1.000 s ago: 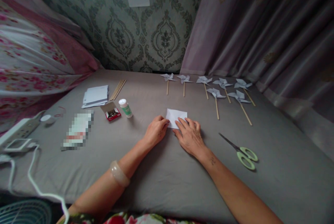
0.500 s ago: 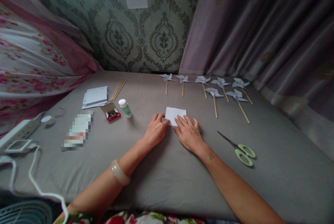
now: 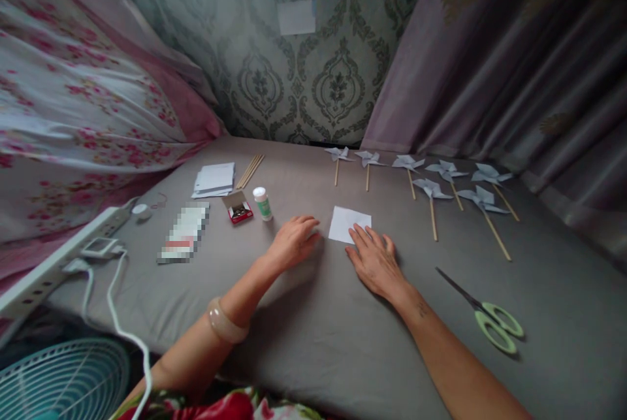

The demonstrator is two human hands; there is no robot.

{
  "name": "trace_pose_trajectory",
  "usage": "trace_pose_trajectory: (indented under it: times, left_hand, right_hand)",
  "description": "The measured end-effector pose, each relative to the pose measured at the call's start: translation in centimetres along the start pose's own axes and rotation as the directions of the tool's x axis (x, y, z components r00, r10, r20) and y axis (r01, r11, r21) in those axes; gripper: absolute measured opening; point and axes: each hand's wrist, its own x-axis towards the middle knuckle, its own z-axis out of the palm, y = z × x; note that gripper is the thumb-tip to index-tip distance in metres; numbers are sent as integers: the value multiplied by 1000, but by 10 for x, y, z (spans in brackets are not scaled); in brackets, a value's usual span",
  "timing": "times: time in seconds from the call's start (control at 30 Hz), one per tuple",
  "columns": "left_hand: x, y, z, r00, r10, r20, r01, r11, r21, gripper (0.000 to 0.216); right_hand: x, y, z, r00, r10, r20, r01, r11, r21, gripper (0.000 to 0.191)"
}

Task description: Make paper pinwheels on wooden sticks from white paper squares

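Note:
A small white sheet of paper (image 3: 347, 223) lies flat on the grey cloth in front of me. My right hand (image 3: 375, 257) rests with fingers spread over the paper's lower right corner. To the left of the sheet, my left hand (image 3: 295, 242) hovers apart from it, fingers loosely stretched and holding nothing. A white glue stick with a green label (image 3: 262, 204) stands upright beyond my left hand. Next to it is an open red box (image 3: 240, 212) with small metal pieces inside. Green-handled scissors (image 3: 482, 315) lie to the right of my right hand.
Several white paper pinwheels (image 3: 432, 191) on sticks lie at the back right. A stack of paper (image 3: 214, 179) and several wooden sticks (image 3: 251, 170) lie at the back left. A power strip (image 3: 63, 260) with white cables runs along the left edge, above a fan (image 3: 63, 381).
My left hand has come off the paper's left edge and moved away to the left. My right hand stays on the paper. The view has shifted left, so things appear farther right.

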Motion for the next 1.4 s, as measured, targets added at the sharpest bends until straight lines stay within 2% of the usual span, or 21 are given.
trace_pose_trajectory:
  times: [0.1, 0.17, 0.23, 0.37, 0.43, 0.5, 0.63, 0.83, 1.03, 1.1, 1.23, 1.3, 1.4]
  left_hand:
    - [-6, -1, -20, 961, -239, -137, 232, 971, -65, 23]
    - [-10, -2, -33, 901, -390, -192, 374, 920, -115, 22]
    - [-14, -5, -42, 821, -508, -262, 485, 862, -149, 21]
    - [-20, -22, -51, 667, -611, -427, 609, 777, -160, 18]
    - [-20, -31, -50, 620, -624, -476, 628, 758, -176, 19]
    - [-19, -40, -48, 600, -626, -498, 629, 754, -190, 26]
    - [-12, -50, -41, 598, -617, -511, 629, 757, -177, 37]
    - [-4, -55, -32, 583, -631, -512, 642, 744, -186, 31]
    - [0, -50, -36, 630, -610, -481, 588, 779, -216, 19]
    - [2, -43, -37, 665, -576, -476, 522, 814, -256, 22]
    - [11, -19, -31, 783, -470, -407, 315, 865, -392, 24]
    - [17, -4, -25, 841, -407, -357, 221, 860, -460, 23]
    - [24, 18, -13, 901, -336, -275, 134, 818, -559, 22]
  right_hand:
    - [0, 1, 3, 1000, 0, -25, 0, 1000, 2, 48]
    - [1, 0, 4, 998, 4, -56, -4, 1000, 3, 47]
    - [0, 0, 5, 996, 6, -89, -6, 1000, 1, 46]
    - [0, 0, 6, 995, -5, -103, 4, 1000, -11, 45]
    - [0, 1, 6, 994, -15, -105, 14, 1000, -13, 45]
    - [-1, 2, 7, 993, -25, -116, 23, 1000, -14, 44]
    - [-1, 2, 8, 986, -43, -160, 41, 999, -13, 41]
    - [-1, 2, 8, 965, -59, -254, 62, 998, 1, 40]
    - [1, 3, 8, 938, -77, -339, 99, 994, 49, 41]
    - [2, 2, 7, 920, -76, -383, 117, 989, 87, 40]
    - [6, -2, 2, 893, -38, -449, 154, 962, 224, 33]
    - [7, -4, 0, 891, 2, -453, 156, 938, 310, 31]
    - [8, -5, -4, 893, 84, -441, 136, 886, 444, 32]
